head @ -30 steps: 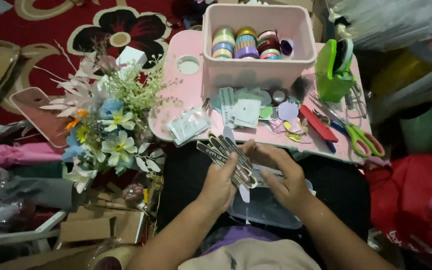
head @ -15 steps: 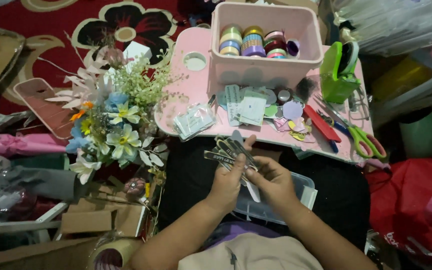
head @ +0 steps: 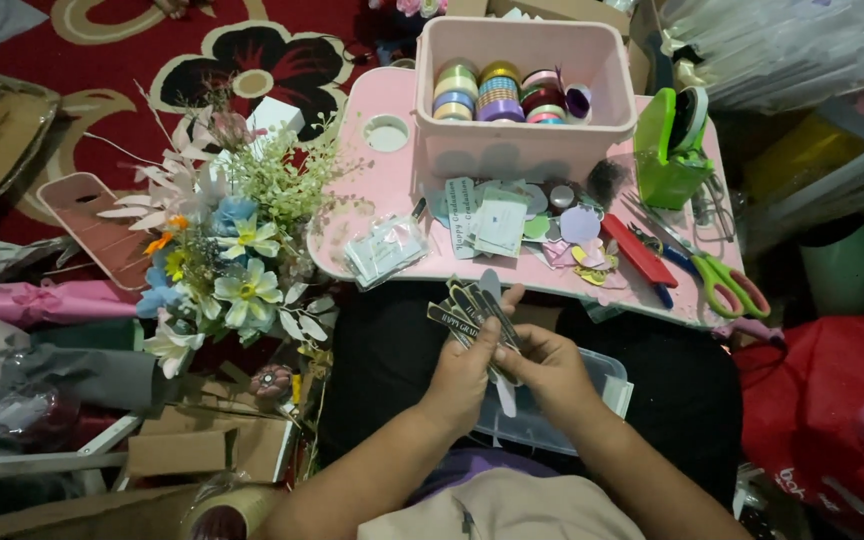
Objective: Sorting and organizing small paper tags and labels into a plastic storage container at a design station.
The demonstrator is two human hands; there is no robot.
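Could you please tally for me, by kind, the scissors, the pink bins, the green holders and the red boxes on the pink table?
Scissors: 1
Pink bin: 1
Green holder: 1
Red box: 1
Total: 4, all on the pink table. Both hands, left hand and right hand, hold the fanned black tags.

A red carpet (head: 42, 60) with flower patterns covers the floor under a low pink table (head: 372, 190).
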